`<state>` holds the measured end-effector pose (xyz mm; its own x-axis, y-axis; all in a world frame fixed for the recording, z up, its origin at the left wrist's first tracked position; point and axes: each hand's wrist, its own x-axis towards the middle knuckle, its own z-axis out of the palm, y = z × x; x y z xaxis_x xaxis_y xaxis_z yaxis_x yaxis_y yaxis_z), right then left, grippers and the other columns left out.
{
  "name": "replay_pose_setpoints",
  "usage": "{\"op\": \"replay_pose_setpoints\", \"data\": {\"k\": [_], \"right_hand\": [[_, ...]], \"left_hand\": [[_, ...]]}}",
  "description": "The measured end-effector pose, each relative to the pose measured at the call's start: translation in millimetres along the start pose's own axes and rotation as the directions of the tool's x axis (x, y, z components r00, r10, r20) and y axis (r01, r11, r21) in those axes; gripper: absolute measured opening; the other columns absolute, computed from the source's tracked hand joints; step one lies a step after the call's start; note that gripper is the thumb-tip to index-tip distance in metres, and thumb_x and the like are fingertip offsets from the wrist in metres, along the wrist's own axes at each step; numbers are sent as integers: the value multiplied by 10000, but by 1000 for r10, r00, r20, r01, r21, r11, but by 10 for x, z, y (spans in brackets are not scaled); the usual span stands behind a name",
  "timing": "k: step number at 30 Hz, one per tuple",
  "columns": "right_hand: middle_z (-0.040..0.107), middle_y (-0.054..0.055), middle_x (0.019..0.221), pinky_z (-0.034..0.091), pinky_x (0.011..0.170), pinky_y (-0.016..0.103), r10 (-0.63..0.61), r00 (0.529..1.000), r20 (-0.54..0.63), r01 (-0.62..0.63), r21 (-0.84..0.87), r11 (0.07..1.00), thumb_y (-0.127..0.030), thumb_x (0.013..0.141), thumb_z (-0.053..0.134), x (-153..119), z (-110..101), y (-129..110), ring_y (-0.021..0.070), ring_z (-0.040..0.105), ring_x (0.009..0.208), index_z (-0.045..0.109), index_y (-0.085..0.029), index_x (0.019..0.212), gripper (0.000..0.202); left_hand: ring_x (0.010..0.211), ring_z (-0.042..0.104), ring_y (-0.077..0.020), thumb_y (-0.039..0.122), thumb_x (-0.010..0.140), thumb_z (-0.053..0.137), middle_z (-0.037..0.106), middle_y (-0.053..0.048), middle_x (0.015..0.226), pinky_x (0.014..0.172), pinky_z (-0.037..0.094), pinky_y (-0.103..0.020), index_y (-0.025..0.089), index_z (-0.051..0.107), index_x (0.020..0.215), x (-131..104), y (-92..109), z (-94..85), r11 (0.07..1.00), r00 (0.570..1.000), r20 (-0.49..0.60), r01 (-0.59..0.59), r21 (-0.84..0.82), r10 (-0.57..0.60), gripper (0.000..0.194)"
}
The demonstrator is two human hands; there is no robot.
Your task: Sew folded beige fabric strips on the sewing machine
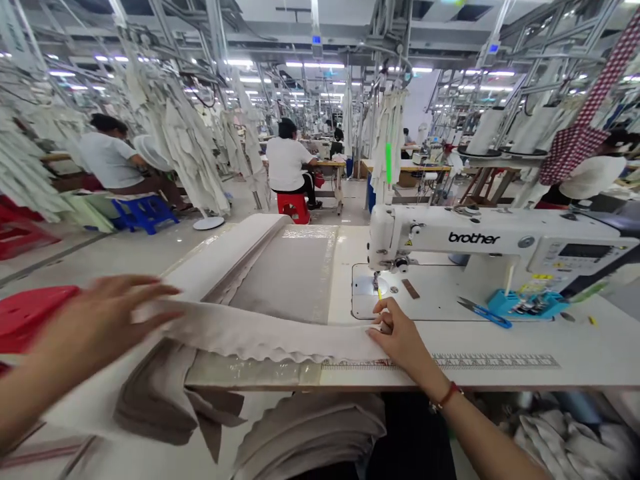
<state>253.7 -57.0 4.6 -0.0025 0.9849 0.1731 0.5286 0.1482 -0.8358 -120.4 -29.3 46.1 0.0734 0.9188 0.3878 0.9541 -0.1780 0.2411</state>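
Observation:
A long pale fabric strip [280, 333] with a wavy lower edge stretches across the front of the table. My right hand [397, 333] pinches its right end between thumb and fingers, just in front of the sewing machine's needle area [376, 283]. At the strip's left end my left hand [107, 317] has its fingers stretched out and apart; it is blurred, and whether it touches the cloth is hard to see. Beneath that end, a folded stack of grey-beige fabric pieces [155, 393] hangs over the table edge. More layered cloth [310, 433] rests on my lap.
The white brother sewing machine [475, 237] stands on the right. Blue-handled scissors [485, 312] and a blue tray [527, 303] lie near its base. A printed ruler [495, 361] runs along the front edge. Long folded fabric [235, 257] lies back left. Co-workers sit beyond, including one person [287, 160].

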Motion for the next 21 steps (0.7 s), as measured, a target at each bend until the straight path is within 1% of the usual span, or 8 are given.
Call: {"op": "replay_pose_setpoints", "data": {"k": [1, 3, 5, 8, 10, 12, 16, 21], "right_hand": [[510, -89, 643, 389, 605, 271, 18, 1000, 0, -18, 8, 1000, -270, 715, 566, -36, -1, 73, 131, 479, 559, 431, -255, 884, 217], [588, -57, 737, 421, 634, 287, 41, 999, 1, -41, 20, 999, -265, 709, 577, -70, -36, 193, 140, 533, 602, 481, -254, 916, 229], [642, -30, 838, 450, 638, 301, 57, 998, -2, -57, 29, 998, -264, 709, 592, -91, -140, 291, 143, 567, 614, 515, -262, 1012, 313], [659, 28, 944, 488, 609, 310, 95, 993, -65, -92, 41, 995, -289, 720, 589, -155, -376, 452, 166, 616, 674, 496, -251, 1131, 423], [650, 59, 975, 510, 599, 301, 108, 987, -119, -102, 60, 993, -329, 765, 557, -217, -506, 567, 178, 628, 744, 499, -238, 1104, 356], [645, 48, 925, 517, 600, 283, 107, 984, -145, -97, 74, 993, -352, 811, 537, -273, -566, 653, 166, 616, 734, 537, -238, 1031, 248], [604, -15, 729, 480, 565, 268, 83, 986, -142, -74, 66, 995, -307, 809, 590, -329, -531, 676, 129, 538, 560, 624, -246, 948, 155], [595, -26, 710, 437, 542, 250, 30, 991, -127, -17, 103, 995, -290, 825, 575, -373, -509, 610, 131, 520, 580, 638, -261, 859, 77]], "left_hand": [[1164, 539, -229, 531, 943, 413, 650, 49, 1138, 1033, 418, -389, 235, 698, 1027, 134, 216, 136, 994, 993, 47, -103, -34, 105, 420], [1082, 589, -234, 474, 888, 561, 656, -23, 1151, 1003, 447, -392, 226, 707, 1040, 292, 793, 474, 895, 899, 169, -350, -278, 404, 325], [1076, 588, -240, 363, 880, 624, 672, -56, 1107, 977, 454, -381, 234, 672, 1137, 324, 1413, 815, 799, 781, 306, -370, -474, 544, 292], [877, 609, -227, 263, 832, 685, 666, -40, 861, 816, 483, -346, 203, 702, 984, 308, 2034, 1167, 801, 750, 408, -264, -538, 521, 165], [785, 600, -206, 235, 784, 726, 644, -22, 777, 703, 470, -297, 185, 695, 826, 327, 2159, 1270, 812, 746, 445, -216, -542, 495, 73], [782, 596, -195, 235, 751, 752, 645, -12, 762, 678, 453, -273, 181, 667, 737, 352, 2143, 1293, 811, 742, 467, -174, -559, 481, 102], [801, 617, -171, 250, 766, 735, 687, -1, 803, 733, 471, -268, 188, 649, 768, 339, 2090, 1235, 785, 741, 491, -79, -615, 459, 106], [766, 619, -158, 282, 725, 743, 669, -10, 784, 630, 500, -227, 178, 645, 791, 251, 2161, 1172, 604, 735, 519, 187, -774, 437, 157]]}}
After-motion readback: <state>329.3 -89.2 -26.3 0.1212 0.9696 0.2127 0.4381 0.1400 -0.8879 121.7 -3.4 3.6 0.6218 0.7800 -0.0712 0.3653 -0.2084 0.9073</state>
